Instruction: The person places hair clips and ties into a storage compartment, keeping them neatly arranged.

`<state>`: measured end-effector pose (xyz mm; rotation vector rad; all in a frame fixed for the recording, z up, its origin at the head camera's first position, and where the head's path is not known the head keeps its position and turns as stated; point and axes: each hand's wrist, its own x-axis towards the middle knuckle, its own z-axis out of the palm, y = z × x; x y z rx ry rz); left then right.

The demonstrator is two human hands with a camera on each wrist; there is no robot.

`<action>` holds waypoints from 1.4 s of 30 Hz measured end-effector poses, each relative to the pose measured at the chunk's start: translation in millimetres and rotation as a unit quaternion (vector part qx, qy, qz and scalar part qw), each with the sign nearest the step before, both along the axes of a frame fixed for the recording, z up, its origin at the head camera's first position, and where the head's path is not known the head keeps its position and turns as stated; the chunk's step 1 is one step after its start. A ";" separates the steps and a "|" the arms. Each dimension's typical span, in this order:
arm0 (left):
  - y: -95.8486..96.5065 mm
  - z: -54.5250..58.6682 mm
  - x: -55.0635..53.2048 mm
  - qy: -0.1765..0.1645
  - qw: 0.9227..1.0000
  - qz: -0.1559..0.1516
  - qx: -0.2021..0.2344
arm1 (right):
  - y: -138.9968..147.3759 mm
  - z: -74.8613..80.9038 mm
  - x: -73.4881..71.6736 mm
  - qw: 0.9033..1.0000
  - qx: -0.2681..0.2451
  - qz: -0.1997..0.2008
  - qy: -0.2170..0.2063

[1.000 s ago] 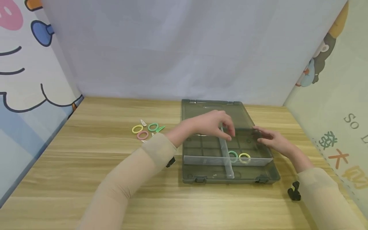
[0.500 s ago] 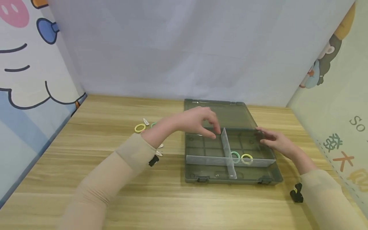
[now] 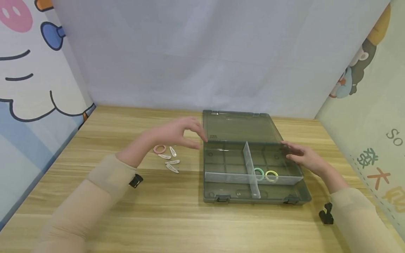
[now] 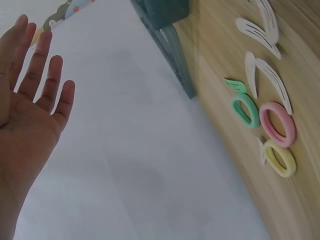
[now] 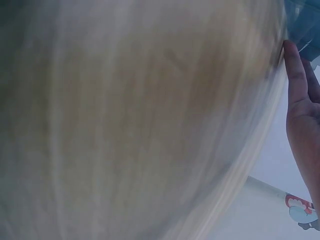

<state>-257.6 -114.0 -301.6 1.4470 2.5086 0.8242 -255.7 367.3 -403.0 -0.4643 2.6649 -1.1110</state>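
A translucent grey storage box [image 3: 221,200] lies with its lid [image 3: 235,126] folded back. Clear dividers [image 3: 248,158] split it. A green hair tie [image 3: 259,169] and a yellow hair tie [image 3: 271,172] sit in its right rear compartment. My left hand [image 3: 177,133], empty with thumb and fingers apart, hovers by the box's left side. My right hand [image 3: 305,158] rests its fingers along the box's right edge. Left of the box lie a pink hair tie [image 4: 291,131], green hair tie [image 4: 255,117], yellow hair tie [image 4: 282,174], green hair clip [image 4: 236,85] and several white hair clips [image 3: 172,168].
The wooden table [image 3: 190,228] ends at a pale cloth backdrop [image 3: 190,63]. Cartoon-printed panels stand at the left [image 3: 28,63] and right [image 3: 357,116]. My left forearm and hand cover part of the loose group in the head view.
My left hand has moved left from over the right rear compartment, past the left one, to beside the box. My right hand has stayed at the box's right edge.
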 end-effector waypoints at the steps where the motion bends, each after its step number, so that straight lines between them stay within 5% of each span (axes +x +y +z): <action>1: -5.2 -2.0 -0.9 0.000 1.000 0.008 0.001 | 0.0 0.0 0.0 1.000 -0.001 -0.001 0.000; 21: -90.1 -52.8 -26.9 0.003 0.993 0.116 -0.013 | -0.7 -2.9 0.5 1.000 -0.005 0.001 -0.007; 35: -109.0 -83.2 -46.3 -0.008 0.989 0.147 -0.027 | -0.1 5.3 0.4 1.000 0.000 0.009 -0.024; 42: -107.6 -92.5 -50.5 -0.049 0.984 0.168 -0.033 | -0.6 10.8 2.0 0.998 -0.028 0.013 -0.053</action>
